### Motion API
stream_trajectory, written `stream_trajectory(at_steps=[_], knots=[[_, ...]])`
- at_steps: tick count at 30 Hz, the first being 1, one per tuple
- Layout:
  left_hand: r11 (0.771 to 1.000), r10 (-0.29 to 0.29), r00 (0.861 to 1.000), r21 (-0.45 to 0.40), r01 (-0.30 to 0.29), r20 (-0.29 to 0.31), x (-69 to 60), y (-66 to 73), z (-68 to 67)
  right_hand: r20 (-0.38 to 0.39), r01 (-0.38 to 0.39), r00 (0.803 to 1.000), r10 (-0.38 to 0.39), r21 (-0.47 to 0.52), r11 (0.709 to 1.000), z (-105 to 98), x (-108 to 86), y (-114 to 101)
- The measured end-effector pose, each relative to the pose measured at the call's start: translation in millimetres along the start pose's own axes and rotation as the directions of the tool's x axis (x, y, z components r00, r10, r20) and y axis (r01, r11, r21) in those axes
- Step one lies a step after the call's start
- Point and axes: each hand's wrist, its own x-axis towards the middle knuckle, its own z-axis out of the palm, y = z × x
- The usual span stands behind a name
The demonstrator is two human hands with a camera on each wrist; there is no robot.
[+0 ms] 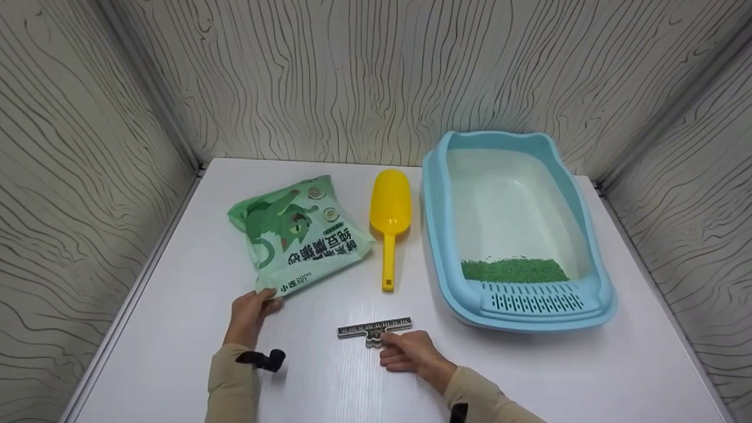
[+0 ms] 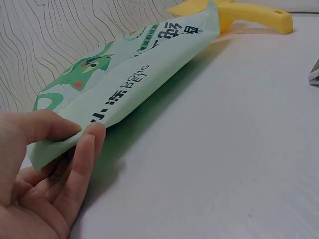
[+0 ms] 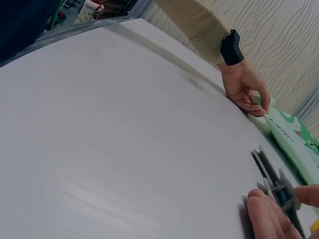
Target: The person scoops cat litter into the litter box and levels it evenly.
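Across the lower frame of the head view, the white tabletop (image 1: 323, 382) spreads out before you. At the right of the frame stands the light-blue litter tray (image 1: 443, 235), green pellets (image 1: 514, 271) gathered at its near end beside the slotted front. Left of centre lies the green bag (image 1: 299, 235) with a printed cat, slightly turned. Between the two, the yellow scoop (image 1: 390, 202) rests with its handle toward you. At lower left, your left hand (image 1: 247, 314) pinches the bag's near corner, thumb on top. At lower centre, your right hand (image 1: 414, 352) grips the small dark clip (image 1: 376, 326); whether the clip touches the tabletop, you cannot tell
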Motion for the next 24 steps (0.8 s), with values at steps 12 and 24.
stream_trajectory(at_steps=[12, 24], knots=[[0.999, 0.008, 1.0, -0.046, -0.007, 0.009, 2.4, -0.7, 0.2, 0.005, -0.007, 1.0, 0.008, -0.027, 1.0, -2, -0.5, 2], [1.0, -0.006, 1.0, 0.022, 0.005, 0.014, 0.5, 0.0, 0.2, 0.087, 0.045, 0.996, -0.037, -0.091, 0.995, -10, -5.6, -12]])
